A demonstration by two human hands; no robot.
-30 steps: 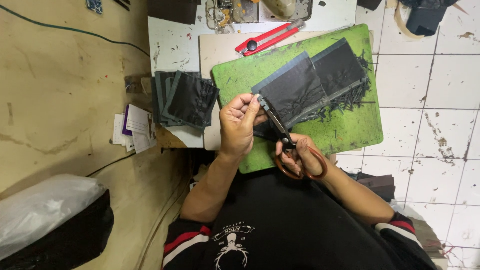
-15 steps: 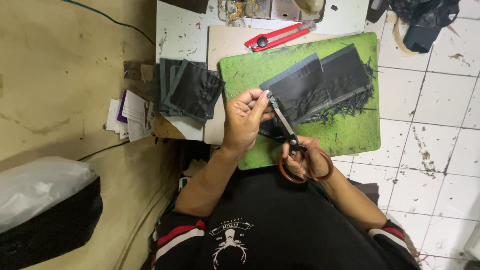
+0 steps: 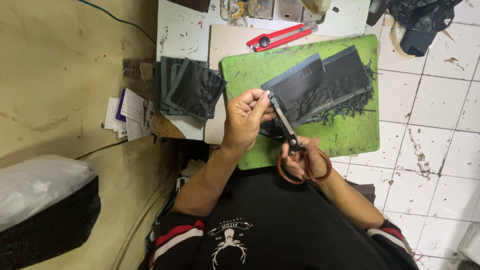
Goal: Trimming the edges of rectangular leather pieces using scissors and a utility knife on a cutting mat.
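- The scissors (image 3: 290, 135), with round orange-brown handles, are gripped by the right hand (image 3: 304, 159); since a moment ago they have slid a little nearer the body.
- A thin black piece (image 3: 272, 125) is pinched by the left hand (image 3: 245, 120), just above the scissors, so cutting seems to go on.
- Behind the scissors, flat dark sheets (image 3: 320, 85) and thin black scraps (image 3: 350, 102) are seen on the green mat (image 3: 350, 137).

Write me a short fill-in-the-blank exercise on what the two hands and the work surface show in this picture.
1. The right hand holds scissors with handles coloured ____.
2. The left hand pinches a piece of black material over a cutting mat coloured ____.
3. Beyond the mat lies a utility knife with a ____ body.
4. The stack of black pieces lies on the mat's ____ side in the picture.

Missing words: orange-brown; green; red; left
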